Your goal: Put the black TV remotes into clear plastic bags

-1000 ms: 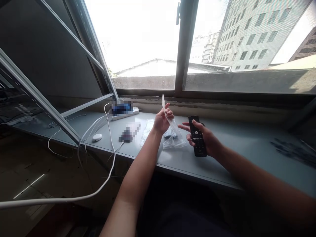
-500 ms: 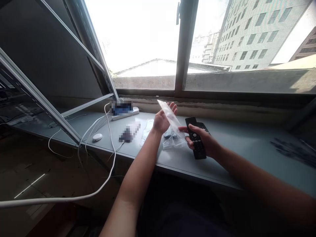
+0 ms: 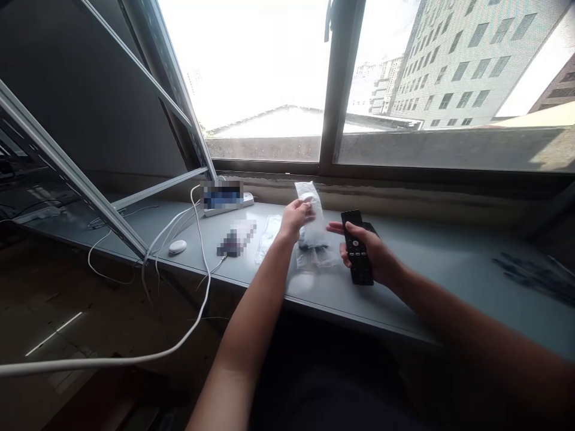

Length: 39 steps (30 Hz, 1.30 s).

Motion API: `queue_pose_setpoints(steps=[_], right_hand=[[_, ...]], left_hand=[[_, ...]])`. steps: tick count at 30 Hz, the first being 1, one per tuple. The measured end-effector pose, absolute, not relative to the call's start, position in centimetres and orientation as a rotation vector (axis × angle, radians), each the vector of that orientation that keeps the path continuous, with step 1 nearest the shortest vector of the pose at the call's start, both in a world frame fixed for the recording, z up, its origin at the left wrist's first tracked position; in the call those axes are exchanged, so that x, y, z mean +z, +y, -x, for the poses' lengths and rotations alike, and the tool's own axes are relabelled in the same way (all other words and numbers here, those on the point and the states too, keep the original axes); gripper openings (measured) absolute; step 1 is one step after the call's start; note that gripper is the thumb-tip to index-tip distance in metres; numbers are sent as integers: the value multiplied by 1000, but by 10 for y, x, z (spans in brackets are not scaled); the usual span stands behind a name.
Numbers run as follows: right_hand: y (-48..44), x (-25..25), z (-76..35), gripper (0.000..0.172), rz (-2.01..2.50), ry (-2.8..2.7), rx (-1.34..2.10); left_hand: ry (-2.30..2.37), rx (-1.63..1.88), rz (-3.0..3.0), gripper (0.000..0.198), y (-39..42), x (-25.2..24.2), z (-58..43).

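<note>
My left hand (image 3: 296,218) is over the middle of the table, its thumb and fingers closed on a thin, clear plastic bag (image 3: 314,215) that stands up from the table. My right hand (image 3: 371,248), to the right of it, grips a black remote control (image 3: 358,266) with its buttons facing up. Behind the remote, another dark piece shows, perhaps a second remote, partly covered by the hand. The index finger points toward the plastic bag. Below the raised bag lies another clear bag (image 3: 309,260) with something dark in it.
On the grey table (image 3: 431,269), a flat clear packet (image 3: 267,239) lies left of my hands. Farther left are a white round device (image 3: 177,246), a power strip (image 3: 229,208) and a loose white cable (image 3: 197,323). A metal rack (image 3: 90,179) stands at left, a window behind.
My left hand has turned and its fingers have closed on the plastic bag. The bag has gone from slanted to nearly upright, facing me. The right hand with the remote has barely moved.
</note>
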State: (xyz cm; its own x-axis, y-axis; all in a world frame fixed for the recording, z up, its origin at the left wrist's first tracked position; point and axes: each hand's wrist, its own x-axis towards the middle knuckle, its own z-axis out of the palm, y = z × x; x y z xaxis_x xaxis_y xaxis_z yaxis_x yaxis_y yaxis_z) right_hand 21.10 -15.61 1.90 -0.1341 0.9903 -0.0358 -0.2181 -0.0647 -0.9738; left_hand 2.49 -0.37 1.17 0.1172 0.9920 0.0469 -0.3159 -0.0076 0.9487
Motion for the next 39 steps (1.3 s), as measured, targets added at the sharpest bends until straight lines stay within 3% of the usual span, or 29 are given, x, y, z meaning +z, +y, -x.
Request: queue_pose_setpoints(steps=[2, 4, 6, 9, 14, 16, 19, 21, 24, 31, 39], right_hand=[[-156, 20, -211, 47, 1001, -1083, 1395], [-157, 22, -211, 43, 990, -1056, 1370], [-157, 23, -210, 41, 982, -1042, 1360], [-158, 23, -209, 39, 976, -1028, 1363], [-156, 22, -209, 36, 975, -1026, 1352], [-155, 22, -209, 34, 979, -1008, 1352], [-153, 19, -208, 31, 980, -987, 1371], [-152, 16, -207, 32, 979, -1004, 1386], [-150, 13, -207, 36, 987, -1025, 1412], [-146, 17, -212, 33, 954, -893, 1507], [-142, 22, -221, 47, 841, -767, 1640]], left_hand=[[967, 1329, -1139, 26, -1, 15, -10], [1048, 1362, -1191, 52, 0, 20, 11], [1141, 1373, -1254, 66, -1, 25, 35], [1420, 1370, -1440, 71, -6, 31, 64], [1909, 899, -1793, 83, -13, 36, 72], [1863, 1021, -1895, 77, -14, 38, 60], [1298, 1185, -1877, 48, -18, 41, 29], [888, 985, -1822, 36, -24, 42, 6], [560, 732, -1786, 41, -33, 39, -25], [531, 1012, -1634, 46, -31, 28, -48], [829, 1380, -1524, 18, -1, 10, -34]])
